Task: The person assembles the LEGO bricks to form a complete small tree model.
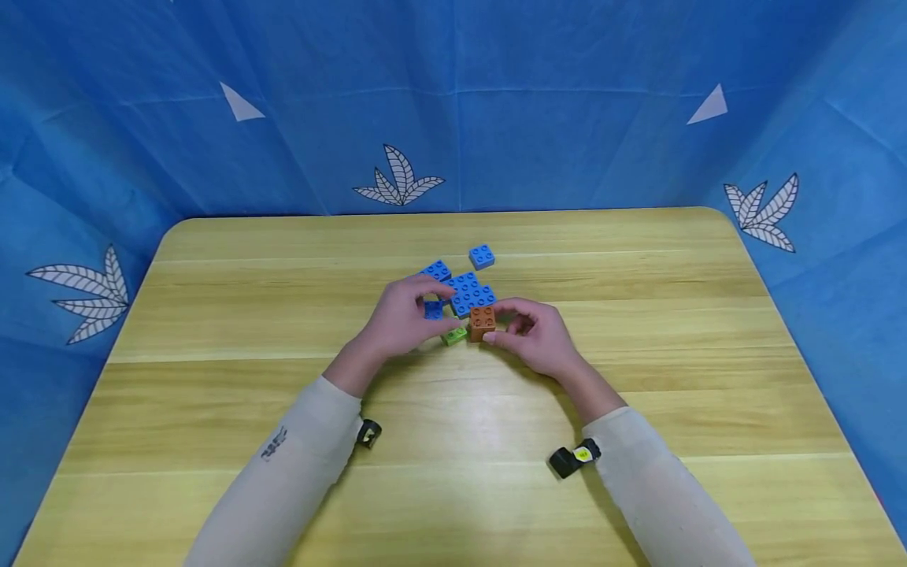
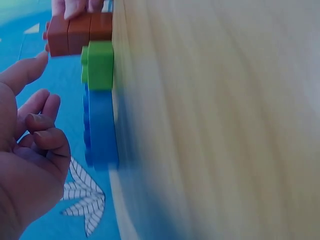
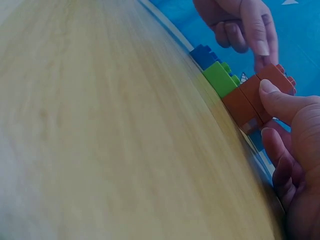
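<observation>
In the head view a stack of orange-brown toy bricks [image 1: 483, 324] stands upright at the near side of the brick group, with seams between its layers in the left wrist view. My right hand [image 1: 536, 335] pinches its side, thumb on the near face. The left hand [image 1: 405, 316] hovers at the left of the group, thumb and forefinger spread apart, nothing between them. Between that hand and the stack lies a light green brick [image 2: 101, 65]. A small blue brick [image 1: 433, 310] shows through the gap between left thumb and forefinger.
Behind the stack lie joined-looking blue bricks [image 1: 471, 294]. Another blue brick [image 1: 436, 270] sits behind the left hand, and a separate one [image 1: 482, 256] lies farther back. Everything rests on a wooden table [image 1: 453, 488], with a blue curtain [image 1: 567, 118] beyond its far edge.
</observation>
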A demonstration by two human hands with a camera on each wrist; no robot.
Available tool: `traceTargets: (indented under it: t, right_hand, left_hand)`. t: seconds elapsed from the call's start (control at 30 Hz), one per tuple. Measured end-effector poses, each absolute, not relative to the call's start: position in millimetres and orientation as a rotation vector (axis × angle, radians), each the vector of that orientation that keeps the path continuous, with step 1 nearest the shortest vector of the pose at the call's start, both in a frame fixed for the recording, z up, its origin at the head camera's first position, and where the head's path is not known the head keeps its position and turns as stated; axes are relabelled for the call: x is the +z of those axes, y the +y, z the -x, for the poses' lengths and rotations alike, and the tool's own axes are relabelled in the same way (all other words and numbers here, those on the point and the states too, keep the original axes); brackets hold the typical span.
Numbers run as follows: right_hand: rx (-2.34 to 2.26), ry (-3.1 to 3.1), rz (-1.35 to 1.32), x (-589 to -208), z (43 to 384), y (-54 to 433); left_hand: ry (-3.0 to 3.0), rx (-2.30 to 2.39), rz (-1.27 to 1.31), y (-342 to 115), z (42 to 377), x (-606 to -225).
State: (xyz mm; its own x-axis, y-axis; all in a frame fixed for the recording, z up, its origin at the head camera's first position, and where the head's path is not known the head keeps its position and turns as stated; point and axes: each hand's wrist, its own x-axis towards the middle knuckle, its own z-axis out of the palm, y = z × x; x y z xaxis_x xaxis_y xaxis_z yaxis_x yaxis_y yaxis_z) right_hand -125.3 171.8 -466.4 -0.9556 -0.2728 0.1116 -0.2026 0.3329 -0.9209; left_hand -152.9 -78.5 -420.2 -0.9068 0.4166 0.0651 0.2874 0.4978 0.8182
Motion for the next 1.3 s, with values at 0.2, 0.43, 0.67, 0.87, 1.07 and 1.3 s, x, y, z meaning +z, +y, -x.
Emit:
traceTargets:
  t: [0.2, 0.43, 0.67, 0.87, 1.07, 1.3]
  right_hand:
    - [-1.715, 2.517, 0.44, -467.2, 125.2, 172.2]
    - [-1.707, 2.524, 0.439, -467.1, 124.5, 172.4]
    - [-1.705, 2.531, 0.448, -467.2, 124.0, 172.7]
    - [-1.701, 2.534, 0.454, -467.1, 123.9, 172.7]
    - [-1.692, 2.536, 0.445, -466.1, 124.3, 172.7]
    - [-1.691, 2.525, 0.423, -440.3, 115.8, 165.7]
  left_hand:
    - [2.628, 1.398, -0.541, -97.9, 157.0, -423.6]
    - [2.639, 1.369, -0.435, -112.9, 159.0, -431.5]
    - [2.667, 1.354, -0.378, -122.8, 159.7, -439.3]
    - [2.657, 1.314, -0.311, -127.3, 160.3, -444.7]
    - [2.656, 1.279, -0.311, -127.7, 160.5, -445.4]
    - [2.653, 1.252, -0.313, -126.7, 158.7, -442.3]
